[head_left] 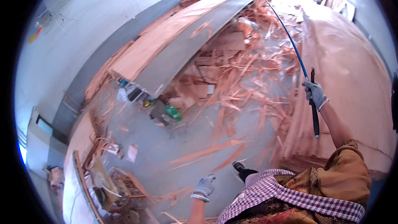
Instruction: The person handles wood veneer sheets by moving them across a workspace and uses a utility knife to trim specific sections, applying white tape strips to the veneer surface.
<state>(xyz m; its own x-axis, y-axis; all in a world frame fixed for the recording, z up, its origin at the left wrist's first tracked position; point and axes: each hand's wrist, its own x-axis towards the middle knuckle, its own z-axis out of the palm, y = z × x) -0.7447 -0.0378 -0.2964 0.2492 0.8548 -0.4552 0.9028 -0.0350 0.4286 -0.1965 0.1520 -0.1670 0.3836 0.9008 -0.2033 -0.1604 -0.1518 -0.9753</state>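
My right hand (316, 94), in a grey glove, is closed around a long thin blue rod (292, 42) that reaches far ahead. The same grip holds a dark knife-like tool (315, 120), its black handle pointing down toward me and its narrow end sticking up past my fingers. Beneath this hand lies a broad stack of reddish wood veneer sheets (344, 58). Low in the middle, my gloved left hand (204, 185) hangs over the grey floor, fingers loosely bent, with nothing visible in it.
Veneer scraps and strips (244, 87) litter the floor (166, 153) ahead. At the left a long grey board (178, 54) lies beside more veneer sheets (161, 31). A green container (173, 113) stands near its end. A box of clutter (120, 186) sits lower left.
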